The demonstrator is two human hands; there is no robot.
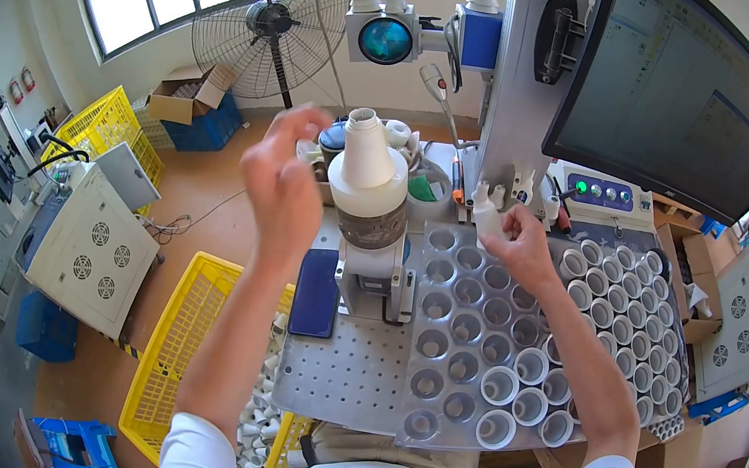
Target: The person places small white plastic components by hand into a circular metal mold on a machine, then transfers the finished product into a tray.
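My left hand (286,183) is raised beside the fixture, its fingers bent and smeared by motion; whether anything is in them cannot be made out. Just right of it, a white cone-shaped plastic piece (369,157) stands upright on the round holder (370,225) of the marking machine. My right hand (523,246) is closed, pinching a small white nozzle-shaped plastic part (487,215) above the back of the clear tray (411,406). Several white plastic cups (496,428) sit in the tray's round pockets, mostly toward the right; pockets at the left hold none.
A lens head (386,40) hangs above the holder. A monitor (685,97) and a control box (601,194) stand at the right. A dark blue case (317,294) lies on the perforated plate (339,366). At lower left is a yellow crate (172,339) with small white parts.
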